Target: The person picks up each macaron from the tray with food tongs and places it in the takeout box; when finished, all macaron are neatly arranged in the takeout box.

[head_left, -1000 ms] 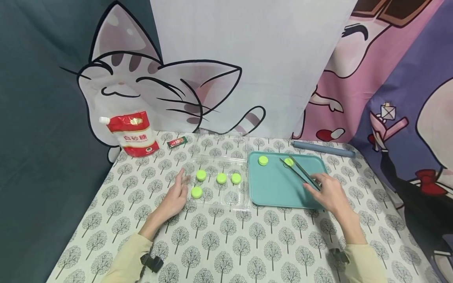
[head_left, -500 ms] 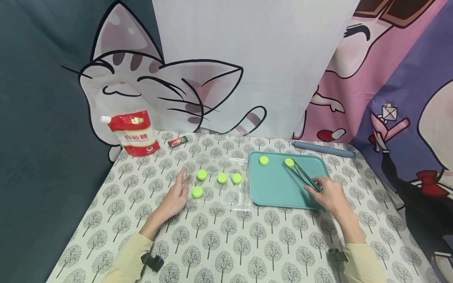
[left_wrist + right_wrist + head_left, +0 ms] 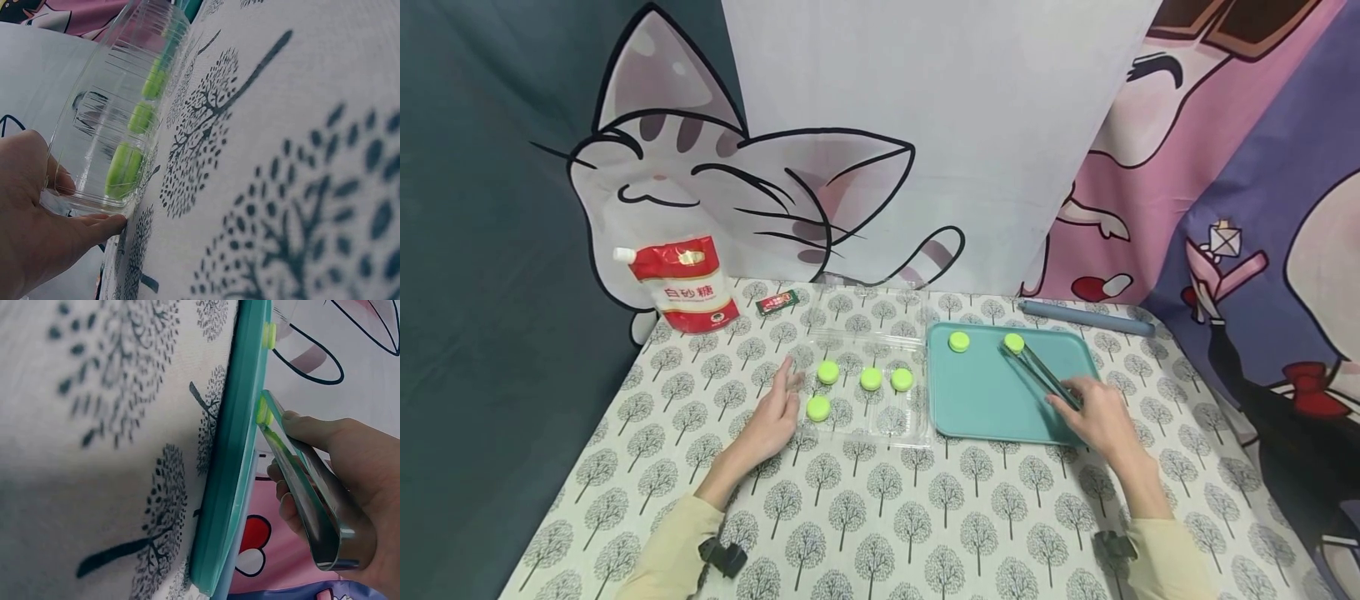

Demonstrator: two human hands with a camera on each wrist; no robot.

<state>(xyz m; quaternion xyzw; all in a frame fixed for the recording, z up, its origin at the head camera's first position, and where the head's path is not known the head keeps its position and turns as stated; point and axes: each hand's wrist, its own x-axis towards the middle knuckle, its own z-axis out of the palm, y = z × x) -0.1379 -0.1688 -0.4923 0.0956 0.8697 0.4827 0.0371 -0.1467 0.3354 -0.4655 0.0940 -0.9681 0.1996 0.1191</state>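
Note:
My right hand [image 3: 1102,417] holds metal tongs [image 3: 312,494], pinching their arms together. The tong tips lie on either side of a green macaron [image 3: 1013,342] at the back of the teal tray [image 3: 985,408]; I cannot tell whether it is lifted. Another macaron [image 3: 958,341] sits at the tray's back left. My left hand [image 3: 777,414] grips the left wall of a clear plastic box [image 3: 94,119], with one digit over the rim and others outside. Several green macarons [image 3: 871,378] lie in this box, whose transparent lid [image 3: 868,310] stands open behind.
A red and white sugar pouch [image 3: 688,287] stands at the back left, beside a small green and red packet [image 3: 777,302]. A blue-grey rod [image 3: 1086,317] lies behind the tray. The tree-print cloth [image 3: 865,533] covers the table up to the hanging backdrop.
The tongs have narrowed, and their tips have come to either side of the back macaron, which looks slightly shifted. My left hand and the box have stayed in place.

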